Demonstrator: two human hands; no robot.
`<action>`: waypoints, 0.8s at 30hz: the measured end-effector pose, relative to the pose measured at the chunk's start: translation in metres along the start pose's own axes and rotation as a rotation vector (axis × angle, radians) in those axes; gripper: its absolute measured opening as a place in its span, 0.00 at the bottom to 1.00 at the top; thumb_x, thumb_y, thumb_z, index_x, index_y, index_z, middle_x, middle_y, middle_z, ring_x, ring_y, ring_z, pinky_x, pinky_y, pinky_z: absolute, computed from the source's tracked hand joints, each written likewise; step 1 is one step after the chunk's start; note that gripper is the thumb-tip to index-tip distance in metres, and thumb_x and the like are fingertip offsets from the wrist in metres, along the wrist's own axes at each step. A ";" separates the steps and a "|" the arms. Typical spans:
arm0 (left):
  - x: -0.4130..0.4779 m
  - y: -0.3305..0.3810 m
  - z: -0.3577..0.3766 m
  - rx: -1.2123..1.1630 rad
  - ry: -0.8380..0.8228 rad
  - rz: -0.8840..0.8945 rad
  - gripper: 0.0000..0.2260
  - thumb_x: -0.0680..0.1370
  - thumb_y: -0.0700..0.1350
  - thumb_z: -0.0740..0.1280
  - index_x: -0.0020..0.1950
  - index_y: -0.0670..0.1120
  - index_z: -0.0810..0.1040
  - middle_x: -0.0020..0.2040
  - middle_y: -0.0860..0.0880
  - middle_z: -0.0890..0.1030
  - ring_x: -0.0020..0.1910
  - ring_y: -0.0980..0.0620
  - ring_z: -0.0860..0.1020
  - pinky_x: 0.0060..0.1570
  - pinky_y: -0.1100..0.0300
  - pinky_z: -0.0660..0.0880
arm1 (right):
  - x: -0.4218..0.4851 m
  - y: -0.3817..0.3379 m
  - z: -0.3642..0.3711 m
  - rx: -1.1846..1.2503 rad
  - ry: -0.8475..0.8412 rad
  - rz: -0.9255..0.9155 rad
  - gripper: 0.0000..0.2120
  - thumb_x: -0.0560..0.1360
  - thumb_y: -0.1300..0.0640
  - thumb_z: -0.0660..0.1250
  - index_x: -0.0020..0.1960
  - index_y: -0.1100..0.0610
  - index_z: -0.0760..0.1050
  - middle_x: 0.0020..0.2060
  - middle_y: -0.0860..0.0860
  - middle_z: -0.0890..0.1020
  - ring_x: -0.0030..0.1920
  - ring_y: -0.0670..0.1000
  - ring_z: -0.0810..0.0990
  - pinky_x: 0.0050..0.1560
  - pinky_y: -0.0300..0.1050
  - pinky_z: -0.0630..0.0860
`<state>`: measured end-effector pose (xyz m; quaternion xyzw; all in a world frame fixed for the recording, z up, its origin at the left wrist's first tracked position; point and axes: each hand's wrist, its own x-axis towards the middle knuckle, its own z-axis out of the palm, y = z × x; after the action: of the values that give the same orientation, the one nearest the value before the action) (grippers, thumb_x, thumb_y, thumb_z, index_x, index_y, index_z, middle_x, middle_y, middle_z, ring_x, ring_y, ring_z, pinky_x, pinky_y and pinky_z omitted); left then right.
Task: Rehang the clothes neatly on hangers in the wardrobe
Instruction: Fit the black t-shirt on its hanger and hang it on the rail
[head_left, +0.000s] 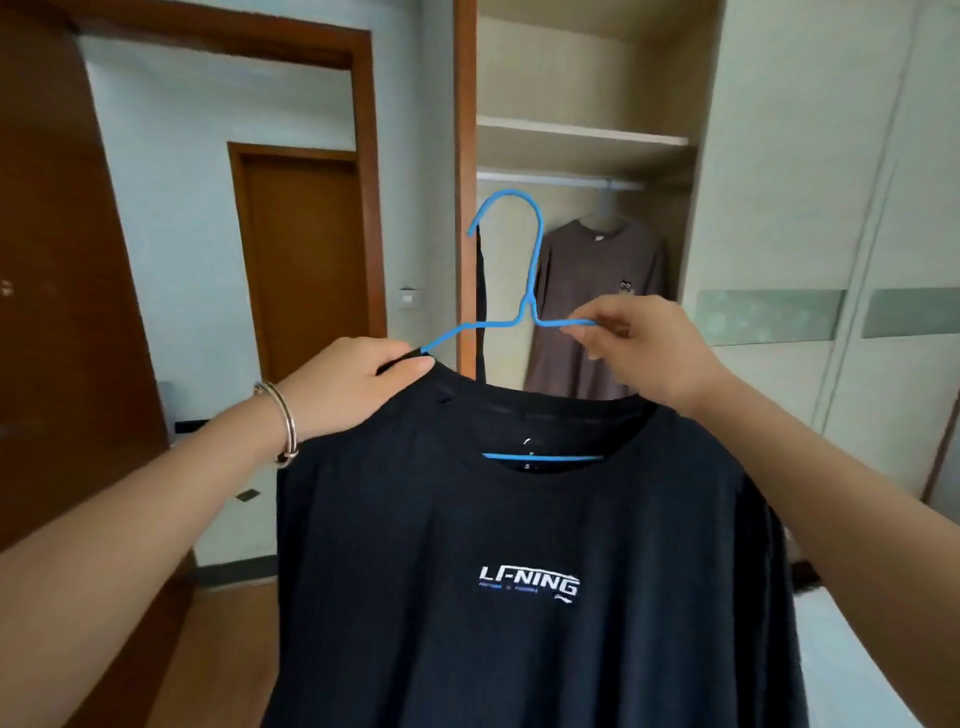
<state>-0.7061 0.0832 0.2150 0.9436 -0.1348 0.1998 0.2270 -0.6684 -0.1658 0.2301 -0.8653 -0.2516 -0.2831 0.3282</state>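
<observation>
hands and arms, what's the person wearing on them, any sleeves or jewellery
Both forearms are bare, with no sleeves or gloves in view. The left hand has a thin silver metal bangle at its wrist, seemingly two rings side by side. The right hand shows no ring, watch or bracelet.

T-shirt (519, 519): dark knit cloth, matt; the chest logo (527, 581) is a smooth print.
Hanger (535, 254): thin wire, smooth blue coating, slight sheen.
Bracelet (287, 421), 9 o'clock: polished metal, glossy.
Brown shirt (597, 322), 1 o'clock: soft cloth, matt.
Rail (545, 178), 12 o'clock: bright metal.
Door (306, 249), 11 o'clock: brown wood, smooth, low gloss.
Wardrobe door (779, 208), 2 o'clock: pale smooth panel with a frosted band.
</observation>
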 end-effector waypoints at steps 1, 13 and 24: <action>0.004 -0.016 -0.004 -0.023 0.022 0.009 0.14 0.79 0.52 0.57 0.36 0.51 0.73 0.32 0.49 0.73 0.32 0.52 0.71 0.34 0.62 0.64 | 0.010 -0.004 0.011 0.037 -0.029 0.006 0.07 0.77 0.57 0.63 0.49 0.54 0.80 0.31 0.46 0.77 0.26 0.34 0.74 0.28 0.25 0.68; 0.111 -0.132 0.014 -0.086 0.186 0.037 0.19 0.80 0.50 0.55 0.29 0.49 0.66 0.27 0.50 0.67 0.29 0.53 0.66 0.33 0.61 0.61 | 0.116 0.011 0.120 0.283 -0.234 0.049 0.18 0.76 0.48 0.63 0.33 0.58 0.75 0.17 0.43 0.71 0.20 0.43 0.63 0.24 0.30 0.62; 0.259 -0.221 0.065 0.097 -0.002 -0.060 0.21 0.80 0.53 0.53 0.36 0.39 0.71 0.29 0.47 0.66 0.29 0.52 0.65 0.31 0.60 0.58 | 0.237 0.103 0.188 0.279 -0.211 0.112 0.19 0.76 0.50 0.63 0.35 0.64 0.78 0.23 0.46 0.75 0.25 0.43 0.65 0.30 0.31 0.65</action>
<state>-0.3805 0.2001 0.1930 0.9572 -0.0970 0.1985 0.1869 -0.3738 -0.0408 0.2241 -0.8490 -0.2730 -0.1347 0.4319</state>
